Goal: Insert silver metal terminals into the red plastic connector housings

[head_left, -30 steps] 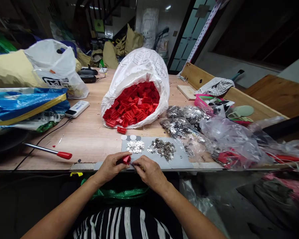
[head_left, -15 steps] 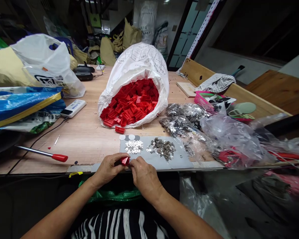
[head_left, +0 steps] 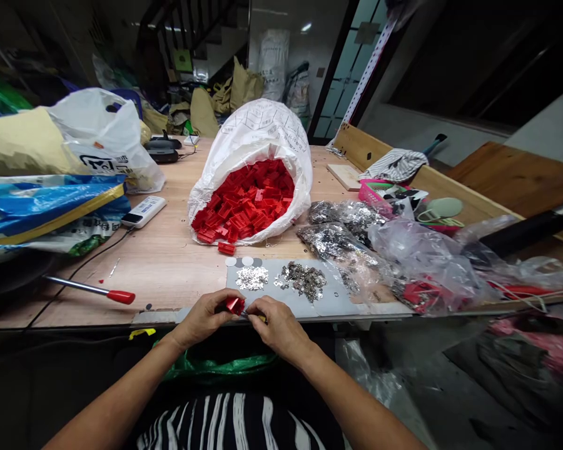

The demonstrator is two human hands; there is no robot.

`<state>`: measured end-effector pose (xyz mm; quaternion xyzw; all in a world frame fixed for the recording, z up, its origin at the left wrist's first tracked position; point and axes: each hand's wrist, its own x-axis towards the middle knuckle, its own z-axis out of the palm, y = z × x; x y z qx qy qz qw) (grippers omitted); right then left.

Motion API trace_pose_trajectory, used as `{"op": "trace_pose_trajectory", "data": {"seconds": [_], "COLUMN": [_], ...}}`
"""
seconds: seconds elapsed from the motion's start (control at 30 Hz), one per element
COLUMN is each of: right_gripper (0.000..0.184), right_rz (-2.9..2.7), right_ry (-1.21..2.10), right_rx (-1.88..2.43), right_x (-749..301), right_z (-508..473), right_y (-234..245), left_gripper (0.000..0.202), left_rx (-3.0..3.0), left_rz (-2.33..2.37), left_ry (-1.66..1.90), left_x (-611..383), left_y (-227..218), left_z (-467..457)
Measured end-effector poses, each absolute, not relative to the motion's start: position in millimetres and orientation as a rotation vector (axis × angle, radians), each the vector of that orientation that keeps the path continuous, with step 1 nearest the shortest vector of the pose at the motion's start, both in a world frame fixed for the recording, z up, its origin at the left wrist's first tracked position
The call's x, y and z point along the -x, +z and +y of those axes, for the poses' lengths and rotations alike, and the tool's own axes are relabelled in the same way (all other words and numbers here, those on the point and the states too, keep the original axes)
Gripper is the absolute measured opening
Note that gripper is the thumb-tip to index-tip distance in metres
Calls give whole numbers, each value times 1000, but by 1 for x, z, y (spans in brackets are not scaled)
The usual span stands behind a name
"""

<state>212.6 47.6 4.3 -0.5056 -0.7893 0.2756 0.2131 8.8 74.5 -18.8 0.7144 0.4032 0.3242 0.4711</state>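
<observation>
1. Left hand (head_left: 202, 319): clenched on a small red plastic part (head_left: 235, 305), held just over the bench edge.
2. Right hand (head_left: 279, 325): fingers pinched in at that part. Possibly holding a tiny metal piece; too small to tell.
3. Risk: a slip of the pinch could drop the tiny piece off the edge into the dark gap below. Loose contact could also flick it onto the nearby grey sheet (head_left: 338, 281) and mix the piles there.
4. Surface, left to right: blue woven bag (head_left: 51, 200), red-handled screwdriver (head_left: 121, 297), white woven sack (head_left: 251, 131) spilling red parts (head_left: 244, 203), silver flakes (head_left: 252, 278), dark metal bits (head_left: 304, 281), clear plastic bags (head_left: 417, 262), all on a wooden workbench (head_left: 169, 262).
5. Room, left to right: staircase (head_left: 182, 37), paper sacks (head_left: 201, 112), glass door (head_left: 351, 69). Cluttered storeroom feel, dim at the edges.
</observation>
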Motion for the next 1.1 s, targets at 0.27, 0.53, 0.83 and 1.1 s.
{"op": "trace_pose_trajectory", "data": {"seconds": [0.27,0.53,0.83,1.1], "right_gripper": [16,18,23,30], "right_rz": [-2353,-2351,-2129,-2036], "right_ry": [575,530,736,1012], "right_rx": [1516,1606,1352,1286], "right_x": [-203,-193,-215,-227], "right_z": [46,43,29,20], "right_y": [8,10,13,31], "left_gripper": [34,39,28,14], "left_rx": [-1746,-1799,-1587,-737], "left_rz": [1005,1008,966,784], "left_ry": [853,881,989,1088], "left_x": [-12,-15,-15,-32], "left_y": [-25,-22,-21,7], "left_z": [73,73,59,34]}}
